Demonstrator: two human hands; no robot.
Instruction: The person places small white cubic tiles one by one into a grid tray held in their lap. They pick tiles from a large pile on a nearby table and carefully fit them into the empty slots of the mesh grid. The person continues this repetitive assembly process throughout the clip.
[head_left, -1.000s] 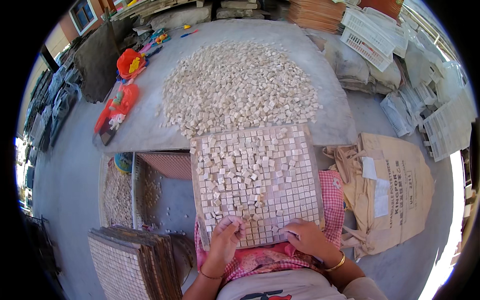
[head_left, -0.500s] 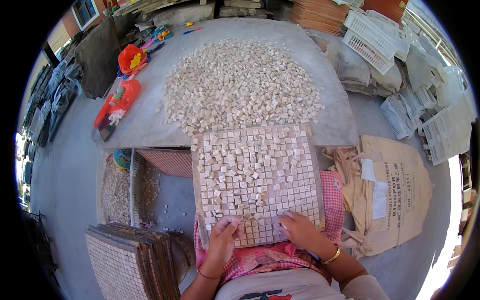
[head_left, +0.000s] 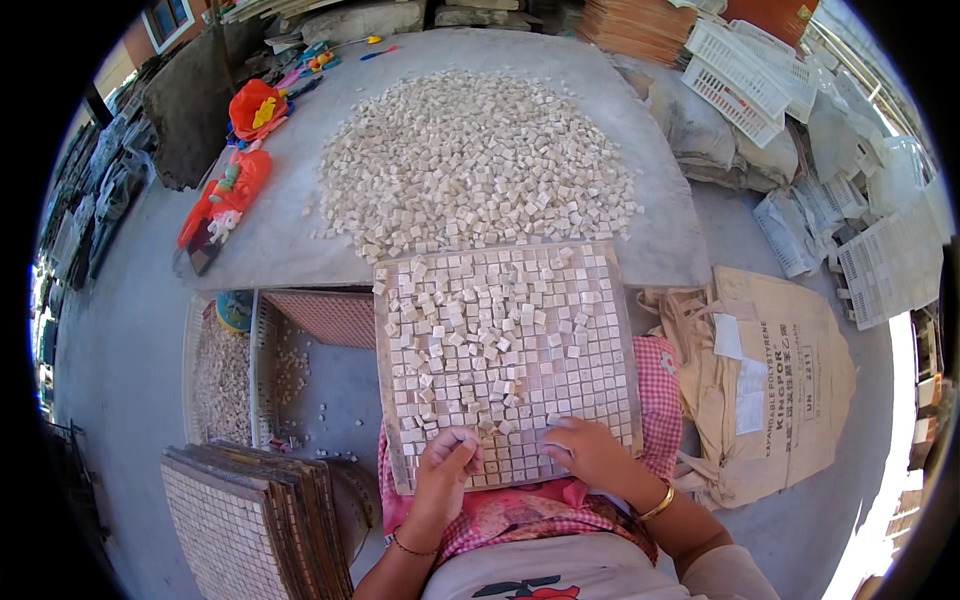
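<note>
A square gridded tray (head_left: 386, 400) lies across my lap and holds small whitish stone tiles. Flat rows of tiles (head_left: 600, 375) fill much of its right side and near part. Loose tiles (head_left: 480, 320) lie tilted and heaped over the middle and upper left. My left hand (head_left: 450, 465) rests at the near edge with fingers curled and thumb pressed against them; whatever they hold is hidden. Further right, my right hand (head_left: 590, 452) is over the near rows, its thumb and forefinger bent close together at the tiles. A tile between those fingers cannot be made out.
Beyond the tray, a big pile of tiles (head_left: 470, 160) covers a stone slab (head_left: 660, 220). Red plastic bags (head_left: 245, 180) lie at its left. Filled tile trays (head_left: 225, 520) stand stacked at lower left, near a crate (head_left: 262, 370). A tan sack (head_left: 790, 390) lies right; white baskets (head_left: 735, 85) sit beyond.
My right hand has shifted a little left over the near rows. My left hand stays at the tray's near edge. The whole view has moved slightly.
</note>
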